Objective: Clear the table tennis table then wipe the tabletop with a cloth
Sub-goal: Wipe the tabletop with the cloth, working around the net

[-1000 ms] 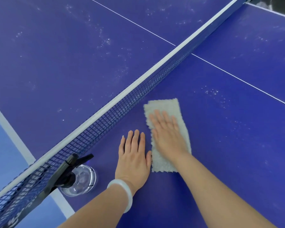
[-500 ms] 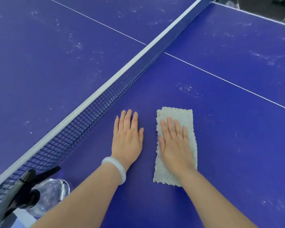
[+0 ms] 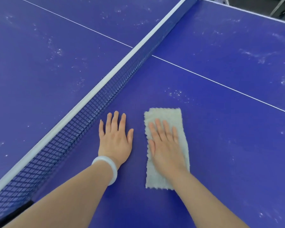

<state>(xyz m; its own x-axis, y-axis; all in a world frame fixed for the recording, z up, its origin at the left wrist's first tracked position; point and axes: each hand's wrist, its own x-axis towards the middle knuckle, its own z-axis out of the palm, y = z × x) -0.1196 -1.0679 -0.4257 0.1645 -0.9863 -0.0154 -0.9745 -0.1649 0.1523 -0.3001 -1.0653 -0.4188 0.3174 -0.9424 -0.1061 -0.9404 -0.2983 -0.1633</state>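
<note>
Head view: right hand [image 3: 166, 142], fingers flat, presses the cloth [image 3: 167, 145] into the tabletop [image 3: 220, 145] to wipe; left hand [image 3: 115, 137] rests flat beside the net [image 3: 89, 116], likely bracing

White bangle [image 3: 106, 170], bare forearms

- Bright, even light covers the blue table [image 3: 229, 145], with a mild sheen on its right half.
- Shadows are soft and faint.
- The wide lens bends the net [image 3: 105, 96] and white lines [image 3: 220, 84] near the edges.
- The corners look slightly soft.
</note>
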